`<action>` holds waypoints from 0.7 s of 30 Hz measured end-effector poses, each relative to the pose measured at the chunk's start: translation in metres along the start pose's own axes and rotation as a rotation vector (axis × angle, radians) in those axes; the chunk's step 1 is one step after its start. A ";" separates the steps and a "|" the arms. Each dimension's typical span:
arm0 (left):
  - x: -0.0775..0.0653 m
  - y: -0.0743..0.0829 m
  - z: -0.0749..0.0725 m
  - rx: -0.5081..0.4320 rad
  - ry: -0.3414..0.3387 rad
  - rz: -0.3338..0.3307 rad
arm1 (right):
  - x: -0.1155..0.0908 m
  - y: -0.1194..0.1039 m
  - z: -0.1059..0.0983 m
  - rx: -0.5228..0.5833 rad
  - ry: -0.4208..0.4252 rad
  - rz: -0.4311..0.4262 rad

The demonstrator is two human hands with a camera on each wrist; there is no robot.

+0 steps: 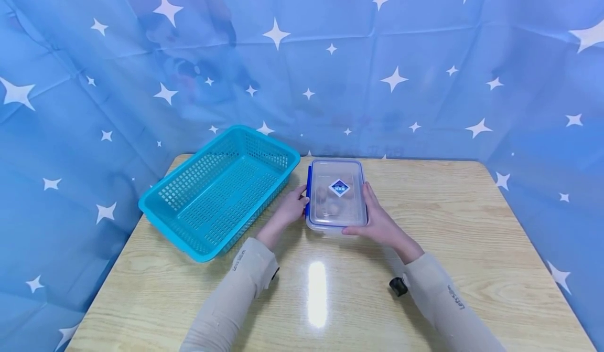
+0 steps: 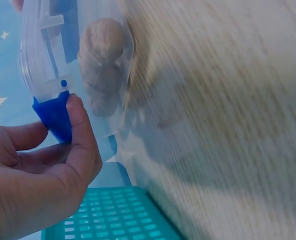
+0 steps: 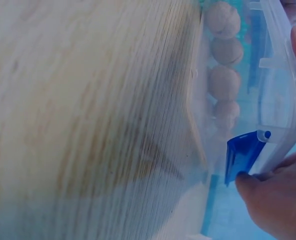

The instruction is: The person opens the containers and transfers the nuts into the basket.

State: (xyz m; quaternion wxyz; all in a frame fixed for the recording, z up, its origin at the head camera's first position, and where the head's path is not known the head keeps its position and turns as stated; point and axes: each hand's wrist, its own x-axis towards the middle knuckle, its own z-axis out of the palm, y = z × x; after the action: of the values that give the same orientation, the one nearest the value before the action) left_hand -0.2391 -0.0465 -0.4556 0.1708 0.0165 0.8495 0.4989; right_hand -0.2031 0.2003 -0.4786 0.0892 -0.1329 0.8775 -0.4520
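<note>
A clear plastic food container (image 1: 330,205) with a blue-edged lid and a blue label stands on the table. Through its wall show several round, tan, wrinkled things that look like walnuts (image 3: 224,82). On the container's left side, my left hand (image 1: 293,206) pinches a blue latch (image 2: 55,116) between thumb and fingers. My right hand (image 1: 375,220) holds the near right corner, fingers along the right side and thumb at the front. In the right wrist view, a digit of that hand touches another blue latch (image 3: 243,152), which sticks outward from the wall.
Left of the container stands a turquoise plastic basket (image 1: 162,221) with a perforated base and sides. Both stand on a light wooden table (image 1: 453,226). A blue curtain with white stars (image 1: 349,79) hangs behind and beside the table.
</note>
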 end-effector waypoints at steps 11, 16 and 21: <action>0.005 -0.010 -0.002 -0.052 -0.025 -0.093 | 0.000 0.001 0.002 0.000 -0.021 0.019; 0.010 -0.011 -0.002 -0.081 -0.019 -0.085 | 0.001 -0.001 0.001 -0.005 -0.019 0.014; 0.013 -0.006 0.002 0.028 -0.006 -0.024 | 0.000 -0.002 0.000 -0.012 -0.012 0.015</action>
State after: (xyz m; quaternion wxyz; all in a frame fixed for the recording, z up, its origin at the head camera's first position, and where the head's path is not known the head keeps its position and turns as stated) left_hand -0.2499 -0.0457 -0.4655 0.1792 0.0104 0.8561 0.4846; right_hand -0.2029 0.1993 -0.4769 0.0973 -0.1297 0.8805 -0.4454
